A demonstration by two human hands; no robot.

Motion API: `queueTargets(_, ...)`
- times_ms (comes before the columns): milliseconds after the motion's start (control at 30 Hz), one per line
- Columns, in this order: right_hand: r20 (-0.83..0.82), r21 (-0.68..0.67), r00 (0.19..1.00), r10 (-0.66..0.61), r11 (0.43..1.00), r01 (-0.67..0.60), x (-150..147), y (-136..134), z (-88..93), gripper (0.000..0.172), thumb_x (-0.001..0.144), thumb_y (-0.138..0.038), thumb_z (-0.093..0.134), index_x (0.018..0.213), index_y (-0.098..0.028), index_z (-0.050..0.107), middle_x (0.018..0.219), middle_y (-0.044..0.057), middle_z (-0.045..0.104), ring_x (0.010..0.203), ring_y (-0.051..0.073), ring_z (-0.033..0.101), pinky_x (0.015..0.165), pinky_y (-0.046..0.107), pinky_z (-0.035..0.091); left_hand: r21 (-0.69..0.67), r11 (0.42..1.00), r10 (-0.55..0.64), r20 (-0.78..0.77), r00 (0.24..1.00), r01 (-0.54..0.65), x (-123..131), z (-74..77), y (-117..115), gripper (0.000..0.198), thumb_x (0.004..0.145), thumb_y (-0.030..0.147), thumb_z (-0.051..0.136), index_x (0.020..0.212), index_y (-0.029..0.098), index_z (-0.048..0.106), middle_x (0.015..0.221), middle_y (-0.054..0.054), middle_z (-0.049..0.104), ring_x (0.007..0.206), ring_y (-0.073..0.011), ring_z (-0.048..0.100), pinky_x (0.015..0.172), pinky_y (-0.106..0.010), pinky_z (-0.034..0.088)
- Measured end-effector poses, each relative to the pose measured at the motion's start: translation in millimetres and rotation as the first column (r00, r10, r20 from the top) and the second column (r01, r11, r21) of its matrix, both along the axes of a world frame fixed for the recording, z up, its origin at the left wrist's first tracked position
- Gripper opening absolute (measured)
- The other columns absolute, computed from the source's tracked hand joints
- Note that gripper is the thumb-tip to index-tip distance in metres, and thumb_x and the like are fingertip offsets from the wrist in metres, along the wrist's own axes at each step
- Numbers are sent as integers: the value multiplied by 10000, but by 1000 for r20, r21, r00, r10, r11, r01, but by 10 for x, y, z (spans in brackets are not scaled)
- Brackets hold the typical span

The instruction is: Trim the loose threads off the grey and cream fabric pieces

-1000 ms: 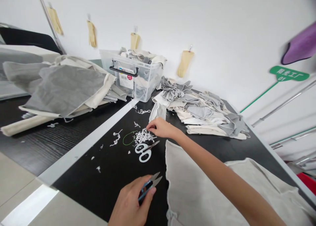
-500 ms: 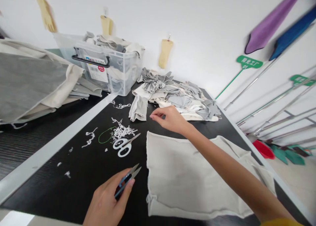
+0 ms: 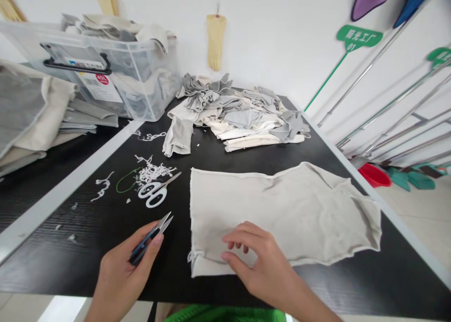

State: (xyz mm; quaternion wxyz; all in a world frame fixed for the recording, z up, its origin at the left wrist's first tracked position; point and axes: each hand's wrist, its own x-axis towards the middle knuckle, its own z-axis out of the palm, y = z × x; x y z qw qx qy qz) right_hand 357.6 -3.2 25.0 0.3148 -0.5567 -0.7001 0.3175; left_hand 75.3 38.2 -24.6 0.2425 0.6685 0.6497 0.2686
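Observation:
Between the fingers of my left hand (image 3: 128, 261) is a pair of thread snips (image 3: 150, 237), blades parted and pointing up and away from me. Right of it lies a flat piece of pale grey-beige cloth (image 3: 246, 200) with a loose, frayed tuft (image 3: 195, 255) at its near left corner. My right hand (image 3: 259, 256) hovers over the near edge of this cloth, fingers curled and apart from the thumb, with nothing visible in them. White-handled scissors (image 3: 155, 194) rest beyond the snips, beside a heap of white thread scraps (image 3: 151, 172).
Crumpled grey and cream cloth pieces (image 3: 243, 118) are piled at the back. A clear plastic box (image 3: 141, 73) full of cloth stands back left, near stacked fabric (image 3: 59, 111). A green thread loop (image 3: 121, 186) lies by the scraps. Mop poles (image 3: 369, 82) lean on the right.
My right hand has come back from near the far cloth pile to the near edge of the flat cloth, its fingers opening. My left hand still holds the snips. The view has shifted.

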Motion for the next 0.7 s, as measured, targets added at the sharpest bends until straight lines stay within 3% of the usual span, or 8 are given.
queueTargets(67,41,27,998,-42,999,41,-227,-43,-103,271,790,-307,749,1054,-261,713,960,66,688,899,223,630,815,343,536,19,1000,3,32,999,-4,11,-7,-19,408,863,589,568,1100,278,685,1033,27,759,959,-228,710,799,-259,569)
queueTargets(167,169,52,985,-13,999,4,-533,-47,-226,354,770,-319,779,1103,-239,690,1041,67,655,986,254,588,873,392,517,49,999,-19,70,997,16,18,-13,-46,396,865,577,580,1101,278,688,996,45,758,890,-188,712,769,-218,558)
queueTargets(333,241,106,970,-30,994,5,-760,-59,-390,91,850,-181,670,928,-215,701,928,52,648,913,237,584,796,373,506,49,998,-53,75,996,49,-6,-28,-66,346,888,533,586,1129,301,672,1048,61,748,965,-169,698,805,-194,529)
queueTargets(533,-63,76,991,-115,990,120,-735,-86,-408,172,866,-73,588,846,-193,710,848,37,670,818,169,619,723,269,496,68,996,-69,85,994,63,1,-30,-66,328,897,512,592,1141,304,661,1060,57,743,965,-166,693,799,-205,519)
queueTargets(700,-363,-120,887,-285,958,259,-638,-113,-345,123,872,-206,640,794,-186,734,764,23,703,685,129,635,611,216,485,78,995,-69,101,992,62,-2,-23,-67,320,897,504,598,1135,300,665,1047,56,744,944,-164,692,806,-212,520)
